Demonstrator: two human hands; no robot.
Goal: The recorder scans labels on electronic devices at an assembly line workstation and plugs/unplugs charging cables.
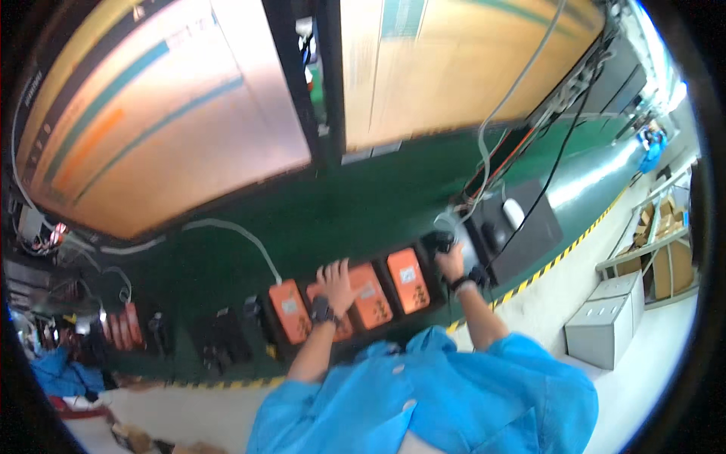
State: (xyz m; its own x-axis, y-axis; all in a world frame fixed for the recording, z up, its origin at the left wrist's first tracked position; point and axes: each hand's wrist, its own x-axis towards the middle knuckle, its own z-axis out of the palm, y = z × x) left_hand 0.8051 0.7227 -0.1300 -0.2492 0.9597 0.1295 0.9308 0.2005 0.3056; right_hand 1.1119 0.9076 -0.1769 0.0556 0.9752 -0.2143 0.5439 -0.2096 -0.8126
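Several orange rectangular devices, each with a pale label and dark marks at its near end, lie in a row on a dark mat. My left hand [336, 287] rests with fingers spread on one orange device [342, 327], partly covering it. To its left is another orange device [289, 309], where a white cable ends at the far edge. On its other side lie an orange device [370, 301] and the rightmost orange device [409, 281]. My right hand [451, 262] is closed round a black handheld object [439, 242], whose exact kind is unclear.
Two large screens [174, 129] [454, 68] stand behind the green bench [363, 197]. Right of my hand, a white mouse [513, 213] sits on a dark pad [538, 227]. Cables hang there. More orange devices [123, 328] stand far left. Grey boxes [603, 318] and a shelf are at right.
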